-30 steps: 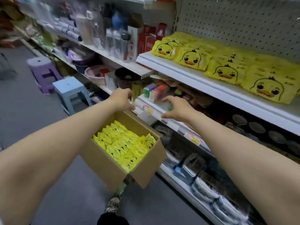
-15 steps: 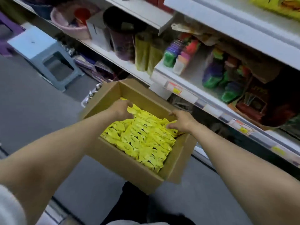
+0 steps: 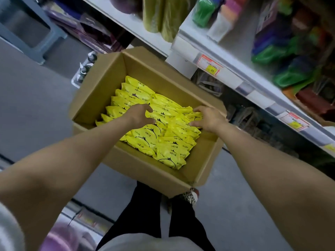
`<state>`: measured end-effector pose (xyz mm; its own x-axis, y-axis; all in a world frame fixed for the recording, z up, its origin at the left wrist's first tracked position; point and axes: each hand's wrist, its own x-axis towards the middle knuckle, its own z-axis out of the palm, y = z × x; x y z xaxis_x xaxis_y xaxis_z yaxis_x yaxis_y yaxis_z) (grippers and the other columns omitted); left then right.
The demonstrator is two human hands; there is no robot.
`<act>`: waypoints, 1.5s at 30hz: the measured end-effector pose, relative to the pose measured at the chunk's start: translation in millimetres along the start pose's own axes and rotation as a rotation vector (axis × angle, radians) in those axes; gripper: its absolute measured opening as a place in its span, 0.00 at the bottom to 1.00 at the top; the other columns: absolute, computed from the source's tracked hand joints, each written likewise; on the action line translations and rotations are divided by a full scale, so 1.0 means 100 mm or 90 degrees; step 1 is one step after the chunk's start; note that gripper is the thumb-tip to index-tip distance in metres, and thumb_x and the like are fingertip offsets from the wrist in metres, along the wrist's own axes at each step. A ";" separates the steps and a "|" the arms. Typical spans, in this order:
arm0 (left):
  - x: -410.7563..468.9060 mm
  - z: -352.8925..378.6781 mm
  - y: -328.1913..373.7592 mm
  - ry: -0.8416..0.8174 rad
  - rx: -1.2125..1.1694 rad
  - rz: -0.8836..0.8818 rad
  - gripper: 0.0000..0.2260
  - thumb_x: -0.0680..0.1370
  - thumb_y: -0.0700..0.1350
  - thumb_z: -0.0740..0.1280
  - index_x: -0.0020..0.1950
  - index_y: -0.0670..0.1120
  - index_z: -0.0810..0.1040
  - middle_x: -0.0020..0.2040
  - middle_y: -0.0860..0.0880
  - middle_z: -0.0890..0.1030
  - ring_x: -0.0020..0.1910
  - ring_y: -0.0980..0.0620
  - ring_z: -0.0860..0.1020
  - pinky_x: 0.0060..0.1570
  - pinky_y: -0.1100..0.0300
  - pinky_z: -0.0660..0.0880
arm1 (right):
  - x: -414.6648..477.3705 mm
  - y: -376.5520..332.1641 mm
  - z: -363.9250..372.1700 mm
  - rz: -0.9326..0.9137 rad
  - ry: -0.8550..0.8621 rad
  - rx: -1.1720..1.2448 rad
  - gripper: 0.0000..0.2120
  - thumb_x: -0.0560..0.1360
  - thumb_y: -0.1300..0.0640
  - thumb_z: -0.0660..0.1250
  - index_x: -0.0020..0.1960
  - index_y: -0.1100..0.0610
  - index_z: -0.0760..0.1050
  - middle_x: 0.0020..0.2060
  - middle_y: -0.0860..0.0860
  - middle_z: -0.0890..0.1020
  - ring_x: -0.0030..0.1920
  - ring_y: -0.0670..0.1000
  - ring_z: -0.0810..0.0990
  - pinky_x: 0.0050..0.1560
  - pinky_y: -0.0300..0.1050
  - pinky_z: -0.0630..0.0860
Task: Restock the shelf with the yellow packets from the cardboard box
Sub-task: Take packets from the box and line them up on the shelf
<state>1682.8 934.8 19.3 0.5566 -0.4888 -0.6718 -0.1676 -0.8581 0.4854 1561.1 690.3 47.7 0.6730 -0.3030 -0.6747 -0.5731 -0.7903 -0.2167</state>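
An open cardboard box (image 3: pixel 101 82) stands on the floor in front of me, filled with rows of yellow packets (image 3: pixel 170 142) printed in black. Both my hands are inside it, on top of the packets. My left hand (image 3: pixel 139 115) curls its fingers and thumb over packets near the middle of the box. My right hand (image 3: pixel 208 118) pinches the edge of packets at the box's right side, close to the wall. The shelf holding the same yellow packets is out of view.
A white shelf edge (image 3: pixel 235 82) with price tags (image 3: pixel 208 65) runs diagonally just beyond the box, carrying green and purple goods (image 3: pixel 204 11). A blue-grey stool (image 3: pixel 27 28) stands at the far left on the grey floor. My legs (image 3: pixel 145 214) and a shoe (image 3: pixel 190 195) are beside the box's near corner.
My view has dropped from the shelves down onto the box. Both hands went from the box's far rim down into it and now lie closer together on the packets.
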 end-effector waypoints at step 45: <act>0.54 0.52 0.81 -0.083 -0.406 0.042 0.14 0.74 0.52 0.73 0.56 0.47 0.79 0.55 0.50 0.81 0.55 0.50 0.79 0.49 0.58 0.77 | -0.26 0.66 -0.02 0.116 0.002 0.376 0.20 0.62 0.44 0.82 0.50 0.52 0.84 0.40 0.46 0.86 0.41 0.45 0.84 0.48 0.40 0.81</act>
<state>1656.9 830.3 -7.0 0.4510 -0.5869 -0.6725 0.3401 -0.5836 0.7374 1506.8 645.1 52.0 0.5405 -0.4079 -0.7359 -0.8407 -0.2969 -0.4529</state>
